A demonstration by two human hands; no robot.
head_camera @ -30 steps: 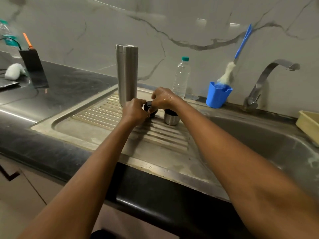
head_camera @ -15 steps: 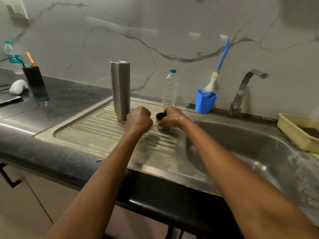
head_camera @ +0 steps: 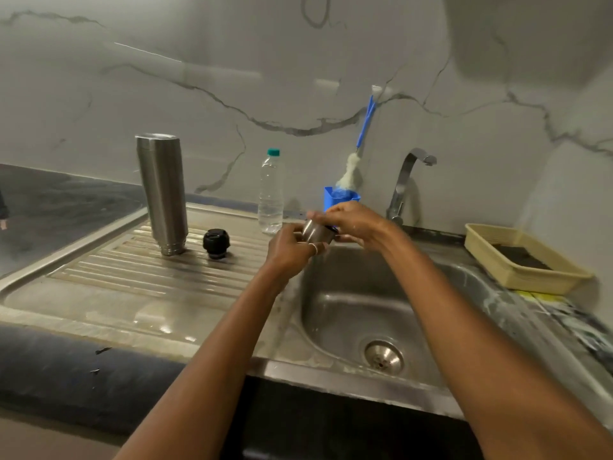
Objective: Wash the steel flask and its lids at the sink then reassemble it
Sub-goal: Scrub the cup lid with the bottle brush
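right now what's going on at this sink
A person holds the small steel cup lid between the left hand and the right hand, fingers curled round it, over the left edge of the sink basin. The steel flask stands on the drainboard, apparently mouth down, with the black stopper lid beside it, apart. No water shows at the tap. The flask is not yet reassembled.
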